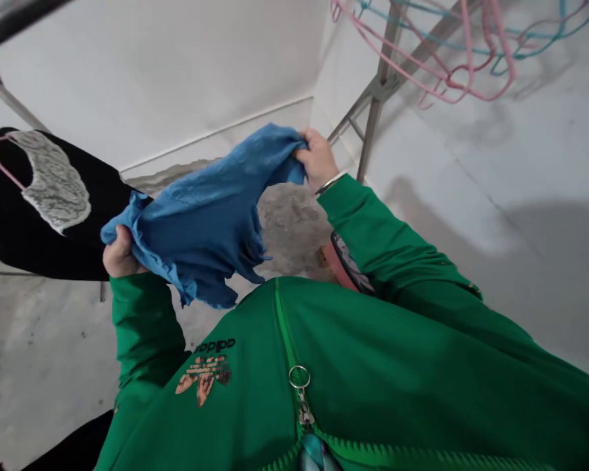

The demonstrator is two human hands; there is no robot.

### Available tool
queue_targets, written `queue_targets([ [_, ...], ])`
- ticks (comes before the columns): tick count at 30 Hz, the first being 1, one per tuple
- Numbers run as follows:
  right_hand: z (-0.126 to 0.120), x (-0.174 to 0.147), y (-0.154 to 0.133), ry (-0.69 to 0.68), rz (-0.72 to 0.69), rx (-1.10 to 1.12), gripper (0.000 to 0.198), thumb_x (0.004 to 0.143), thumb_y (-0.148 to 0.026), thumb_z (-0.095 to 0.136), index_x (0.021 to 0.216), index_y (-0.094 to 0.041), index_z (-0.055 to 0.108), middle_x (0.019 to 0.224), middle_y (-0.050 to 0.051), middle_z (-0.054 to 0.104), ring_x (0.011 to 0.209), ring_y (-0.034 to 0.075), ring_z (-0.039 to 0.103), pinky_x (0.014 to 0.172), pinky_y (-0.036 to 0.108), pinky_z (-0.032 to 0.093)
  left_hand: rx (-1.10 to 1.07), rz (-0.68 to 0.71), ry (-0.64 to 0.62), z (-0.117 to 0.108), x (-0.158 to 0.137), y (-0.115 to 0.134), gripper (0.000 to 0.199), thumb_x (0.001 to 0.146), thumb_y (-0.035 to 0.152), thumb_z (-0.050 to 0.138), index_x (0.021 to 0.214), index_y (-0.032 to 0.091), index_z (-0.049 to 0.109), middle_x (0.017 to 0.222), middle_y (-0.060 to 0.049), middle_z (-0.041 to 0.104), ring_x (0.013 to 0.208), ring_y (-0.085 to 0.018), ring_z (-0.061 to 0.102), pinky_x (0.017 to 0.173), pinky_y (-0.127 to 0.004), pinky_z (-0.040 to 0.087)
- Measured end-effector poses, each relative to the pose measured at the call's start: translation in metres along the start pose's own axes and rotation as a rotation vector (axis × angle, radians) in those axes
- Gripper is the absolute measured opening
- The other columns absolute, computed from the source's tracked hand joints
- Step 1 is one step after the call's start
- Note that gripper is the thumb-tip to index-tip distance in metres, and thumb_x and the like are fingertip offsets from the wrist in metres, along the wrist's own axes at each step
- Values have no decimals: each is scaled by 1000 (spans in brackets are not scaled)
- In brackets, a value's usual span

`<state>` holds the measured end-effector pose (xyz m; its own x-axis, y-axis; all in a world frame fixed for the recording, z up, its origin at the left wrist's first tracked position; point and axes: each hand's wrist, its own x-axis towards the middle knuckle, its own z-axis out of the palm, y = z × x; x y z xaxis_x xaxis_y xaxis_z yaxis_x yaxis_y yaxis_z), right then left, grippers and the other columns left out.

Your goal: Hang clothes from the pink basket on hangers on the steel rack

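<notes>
White wall (186, 72) behind; blue cloth (203, 212) sloped lengthwise toward upper right, left hand (122, 253) and right hand (319, 160) pinching ends.

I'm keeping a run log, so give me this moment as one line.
left hand: grips blue cloth | right hand: grips its other end | nearby: black garment, pink hanger

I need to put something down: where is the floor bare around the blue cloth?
A wide bare patch of concrete floor lies at lower left, between the black garment and green left sleeve. A smaller one shows between the blue cloth and right sleeve. Crowded: upper right, where pink hangers overlap blue ones.
</notes>
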<state>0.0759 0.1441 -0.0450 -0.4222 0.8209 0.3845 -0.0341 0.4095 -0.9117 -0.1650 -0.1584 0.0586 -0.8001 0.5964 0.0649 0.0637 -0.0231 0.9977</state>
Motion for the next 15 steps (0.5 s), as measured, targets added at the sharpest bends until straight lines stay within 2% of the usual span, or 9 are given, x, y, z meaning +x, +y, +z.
queue_targets([
  [2,-5,18,-16,-20,-96,-2,18,86,-32,54,99,-20,52,97,3,61,93,13,54,91,32,47,-120,80,36,-9,0,-15,25,89,41,55,89,19,66,84,5,73,104,-19,64,106,-40,47],
  [4,-3,26,-36,-59,-145,21,17,88,-37,54,97,-24,50,97,3,60,93,14,53,90,30,47,-202,86,22,-16,1,-27,18,84,36,61,82,19,65,75,7,73,100,-18,67,108,-42,46],
  [7,3,33,-66,-54,-192,57,18,90,-40,49,99,-24,45,99,4,58,95,16,56,90,33,50,-279,63,5,-22,3,-34,20,89,36,54,88,19,64,81,7,74,101,-16,66,108,-43,47],
  [10,2,43,-88,-44,-266,-54,20,91,-38,48,104,-25,42,104,6,56,101,20,58,90,38,51,-331,58,-22,-23,5,-33,27,94,39,47,97,19,64,91,4,75,108,-17,64,107,-42,47],
  [12,-2,53,-93,-29,-290,-90,18,91,-36,49,105,-25,43,105,5,56,102,20,57,88,37,52,-328,44,-47,-20,3,-28,28,95,40,46,104,21,63,99,3,74,116,-17,60,107,-41,46],
  [15,-3,71,-85,-33,-266,-6,14,90,-27,50,102,-24,44,102,4,56,92,14,56,80,29,52,-345,43,-102,-4,-1,-15,33,98,44,41,112,22,61,107,4,72,128,-17,52,108,-41,44],
])
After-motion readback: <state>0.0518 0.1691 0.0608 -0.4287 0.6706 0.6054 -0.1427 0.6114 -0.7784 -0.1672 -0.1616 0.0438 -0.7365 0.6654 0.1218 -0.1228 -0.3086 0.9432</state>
